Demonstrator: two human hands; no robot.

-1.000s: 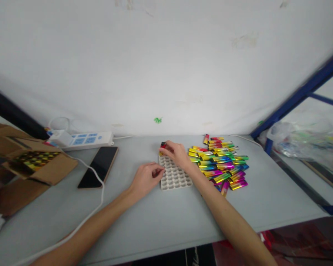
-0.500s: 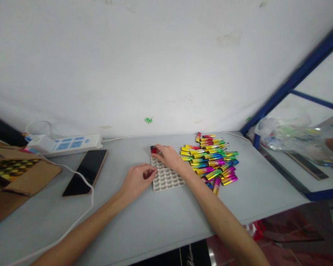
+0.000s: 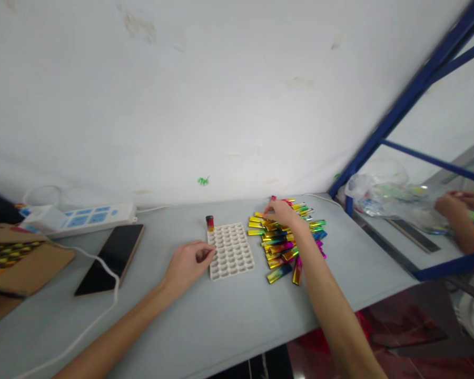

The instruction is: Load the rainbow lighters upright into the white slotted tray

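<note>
A white tray [image 3: 231, 251] with rows of round pockets lies on the grey table [image 3: 221, 316]. One lighter [image 3: 209, 223] with a black cap stands upright in its far left corner pocket. My left hand [image 3: 186, 263] rests at the tray's left edge, its fingers curled and pinching that edge. To the right of the tray lies a pile of shiny multicoloured lighters [image 3: 286, 239]. My right hand [image 3: 282, 213] lies over the far part of this pile, fingers bent down and together among the lighters. What they grip is hidden.
A white power strip [image 3: 79, 217], a dark phone [image 3: 109, 251] and a white cable [image 3: 98, 266] lie at the left, beside a cardboard box [image 3: 21, 260] of lighters. A blue frame [image 3: 403, 102] bounds the right side. Beyond it are a plastic bag [image 3: 379, 192] and another person's hands [image 3: 462, 208].
My right hand let go of the lighter now standing in the tray's corner and moved right onto the pile. My view swung right. The left hand stayed at the tray.
</note>
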